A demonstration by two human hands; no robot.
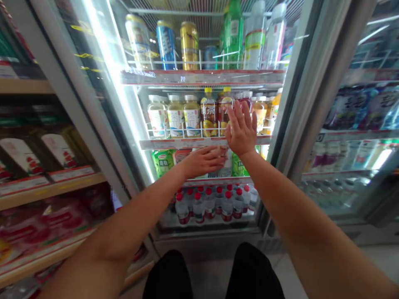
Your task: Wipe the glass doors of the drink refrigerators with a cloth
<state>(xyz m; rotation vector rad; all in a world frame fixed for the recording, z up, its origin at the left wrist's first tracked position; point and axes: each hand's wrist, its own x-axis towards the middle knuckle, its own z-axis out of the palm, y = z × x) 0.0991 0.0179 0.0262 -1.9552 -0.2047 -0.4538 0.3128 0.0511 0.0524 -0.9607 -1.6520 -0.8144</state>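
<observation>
My right hand [242,129] is raised with its fingers stretched out, in front of the middle row of drink bottles. Just left of it stand yellow-capped tea bottles [209,113]; its fingers partly cover a dark-red drink bottle [247,99]. Whether it touches any bottle I cannot tell. Lower and to the left, my left hand [205,161] points rightward with straight fingers, in front of a shelf with green drink packs [163,162]. Neither hand shows anything held. White-capped bottles [191,116] stand in a line left of the tea bottles.
Wire guards and a shelf edge [183,143] run along the fridge shelves. Cans [189,45] and a green bottle [233,37] stand above, red-capped water bottles [198,207] below. A metal door frame [324,83] rises at right; wooden shelves [52,191] hold bottles at left.
</observation>
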